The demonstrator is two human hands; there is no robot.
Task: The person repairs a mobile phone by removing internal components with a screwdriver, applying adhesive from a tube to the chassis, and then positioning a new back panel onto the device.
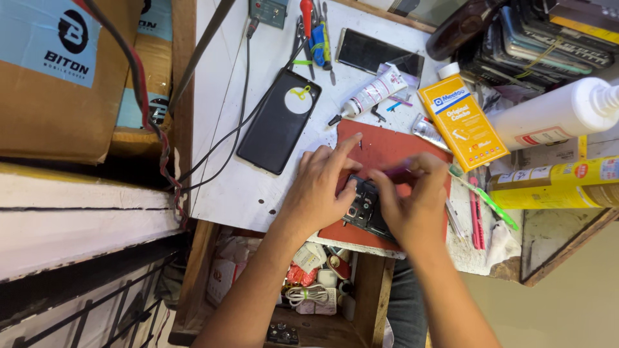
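Observation:
An opened dark phone [362, 207] with its inner parts showing lies on a red mat [387, 145] near the table's front edge. My left hand [319, 193] presses down on the phone's left side, fingers spread over the mat. My right hand [409, 203] covers the phone's right side and pinches a thin purple tool [393, 172] whose tip points at the phone. Both hands hide much of the phone.
A black phone back cover [278, 122] lies to the left, a second phone [377, 55] and screwdrivers [316, 35] at the back. A white tube [374, 93], orange bottle [463, 122], white bottle [554, 116] and yellow can [558, 183] stand right. An open drawer [309, 283] sits below.

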